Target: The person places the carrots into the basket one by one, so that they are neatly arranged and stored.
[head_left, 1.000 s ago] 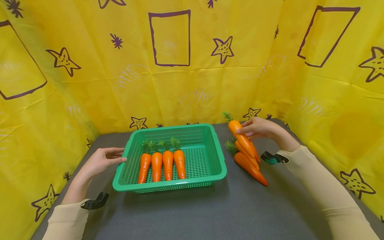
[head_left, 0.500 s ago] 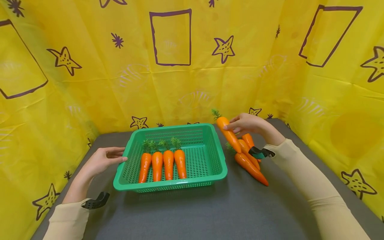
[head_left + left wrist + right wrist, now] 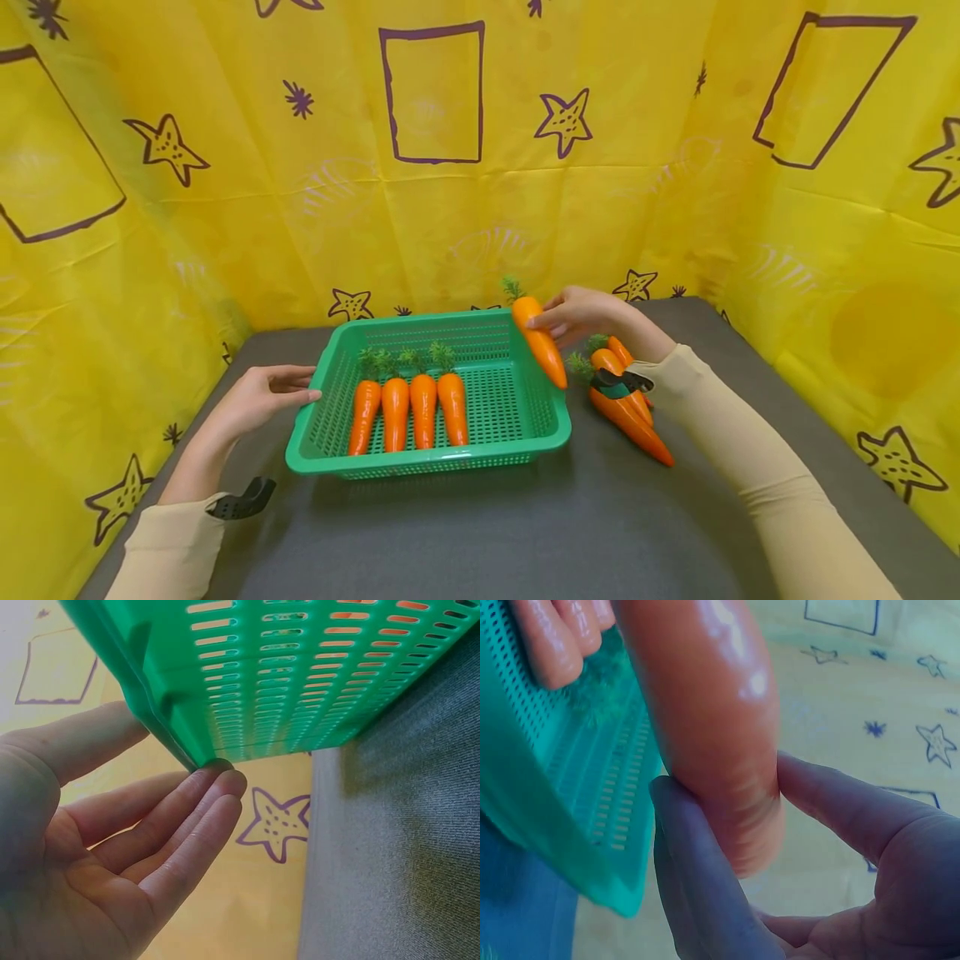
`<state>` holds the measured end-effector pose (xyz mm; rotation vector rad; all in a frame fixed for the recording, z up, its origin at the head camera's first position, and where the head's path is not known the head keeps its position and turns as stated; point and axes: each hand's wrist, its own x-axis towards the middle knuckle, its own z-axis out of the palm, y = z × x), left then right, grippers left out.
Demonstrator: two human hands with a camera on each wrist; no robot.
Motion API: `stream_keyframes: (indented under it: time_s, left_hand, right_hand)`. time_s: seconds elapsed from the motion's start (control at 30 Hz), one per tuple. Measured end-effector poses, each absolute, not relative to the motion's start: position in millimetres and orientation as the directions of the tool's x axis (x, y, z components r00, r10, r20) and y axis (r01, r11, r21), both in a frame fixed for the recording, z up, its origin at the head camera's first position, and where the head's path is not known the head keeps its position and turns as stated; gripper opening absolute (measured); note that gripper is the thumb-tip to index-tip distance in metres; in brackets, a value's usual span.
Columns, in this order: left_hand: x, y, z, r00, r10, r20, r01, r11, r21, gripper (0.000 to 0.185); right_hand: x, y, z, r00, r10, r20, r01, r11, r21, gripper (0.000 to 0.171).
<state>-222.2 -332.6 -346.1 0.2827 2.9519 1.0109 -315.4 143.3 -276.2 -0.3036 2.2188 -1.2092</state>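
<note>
My right hand [image 3: 579,315] pinches an orange carrot [image 3: 542,343] with a green leafy top, held tilted above the right rim of a green plastic basket [image 3: 427,460]. In the right wrist view, thumb and fingers press the thick end of this carrot [image 3: 712,712] from both sides. Several carrots [image 3: 423,412] lie side by side in the basket's left half, leafy tops toward the back. At the basket's left side, my left hand [image 3: 258,400] holds the rim. The left wrist view has the thumb at the rim and the other fingertips [image 3: 225,780] against its underside.
Right of the basket, a small pile of carrots [image 3: 630,425] lies on the grey tabletop [image 3: 465,533], partly hidden by the right wrist's black strap [image 3: 626,382]. Yellow patterned cloth [image 3: 427,233] encloses the back and both sides.
My right hand has lifted the carrot off the pile and carried it left to the basket's right rim. The left hand has stayed on the basket.
</note>
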Motion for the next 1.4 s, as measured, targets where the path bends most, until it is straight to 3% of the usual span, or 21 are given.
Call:
stream_keyframes:
  time_s: [0.5, 1.4]
  left_hand:
    - [-222, -332, -344, -0.984, 0.178, 0.026, 0.156, 0.772, 0.616, 0.064]
    - [-222, -330, -341, -0.982, 0.183, 0.04, 0.17, 0.779, 0.604, 0.063]
  right_hand:
    - [-315, 102, -286, -0.751, -0.514, -0.413, 0.097, 0.533, -0.84, 0.064]
    - [-320, 50, -311, -0.635, -0.573, -0.518, 0.171, 0.549, -0.818, 0.041]
